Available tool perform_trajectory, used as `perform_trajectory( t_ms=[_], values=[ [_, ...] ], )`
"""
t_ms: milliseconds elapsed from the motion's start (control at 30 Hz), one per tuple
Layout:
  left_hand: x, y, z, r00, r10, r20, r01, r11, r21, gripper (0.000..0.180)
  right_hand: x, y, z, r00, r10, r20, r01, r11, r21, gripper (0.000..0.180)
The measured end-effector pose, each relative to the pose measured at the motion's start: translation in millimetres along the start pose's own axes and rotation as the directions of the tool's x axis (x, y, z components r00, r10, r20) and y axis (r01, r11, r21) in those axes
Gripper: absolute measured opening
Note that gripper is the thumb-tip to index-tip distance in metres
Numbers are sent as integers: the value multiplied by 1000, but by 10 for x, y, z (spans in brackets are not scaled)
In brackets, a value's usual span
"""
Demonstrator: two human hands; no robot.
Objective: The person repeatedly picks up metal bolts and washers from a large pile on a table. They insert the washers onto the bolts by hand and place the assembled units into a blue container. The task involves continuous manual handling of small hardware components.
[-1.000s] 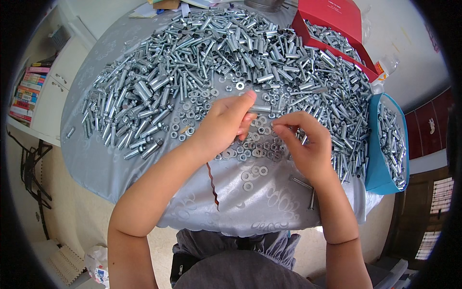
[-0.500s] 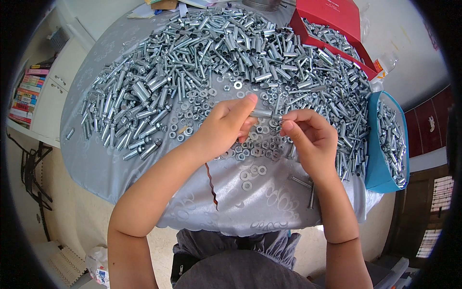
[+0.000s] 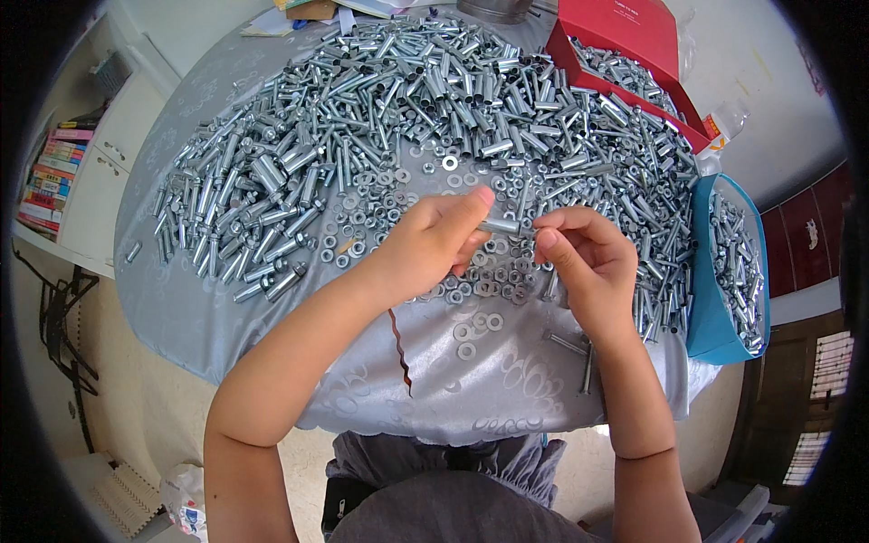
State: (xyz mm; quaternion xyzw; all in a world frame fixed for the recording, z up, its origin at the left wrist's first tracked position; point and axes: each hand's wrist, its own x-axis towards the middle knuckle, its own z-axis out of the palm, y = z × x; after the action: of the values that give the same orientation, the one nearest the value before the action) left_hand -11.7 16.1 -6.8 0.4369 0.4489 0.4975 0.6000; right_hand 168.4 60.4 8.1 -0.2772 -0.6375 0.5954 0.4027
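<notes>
Hands are held close together over the middle of the round table covered with a shiny grey cloth [image 3: 272, 362]. A short silver metal sleeve [image 3: 500, 225] is pinched at one end by the thumb and fingers of the left hand [image 3: 433, 242], and its other end is gripped by the fingertips of the right hand [image 3: 588, 262]. The sleeve is kept level and lifted just above the cloth, likely so that both ends can be reached at once. Both forearms are brought up from the lower edge, with the wrists bent inward so the fingers meet. Right under the hands, a small patch of flat silver washers and nuts [image 3: 480, 290] is spread out, close enough to be picked up easily. Behind them, a big heap of silver bolts and sleeves [image 3: 407, 100] is piled across the far half of the table. More of the same parts are kept in a red cardboard box [image 3: 634, 36] at the far right, and in a blue tray [image 3: 701, 299] at the right edge. Two loose bolts [image 3: 575, 348] are left lying near the right wrist.
</notes>
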Motion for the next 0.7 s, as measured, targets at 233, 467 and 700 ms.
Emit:
perform_trajectory(
  t_ms=[233,467,700],
  values=[
    [16,-27,-22,998,-33,54,37,997,-62,42,26,-12,-17,998,57,-13,-57,997,57,12],
    [6,-29,-7,1000,-25,5,25,997,-67,42,-15,5,16,999,37,-35,-40,995,-89,13],
    [1,-51,7,1000,7,22,-8,1000,20,49,-10,37,2,975,-212,63,220,898,-380,18]
  ],
)
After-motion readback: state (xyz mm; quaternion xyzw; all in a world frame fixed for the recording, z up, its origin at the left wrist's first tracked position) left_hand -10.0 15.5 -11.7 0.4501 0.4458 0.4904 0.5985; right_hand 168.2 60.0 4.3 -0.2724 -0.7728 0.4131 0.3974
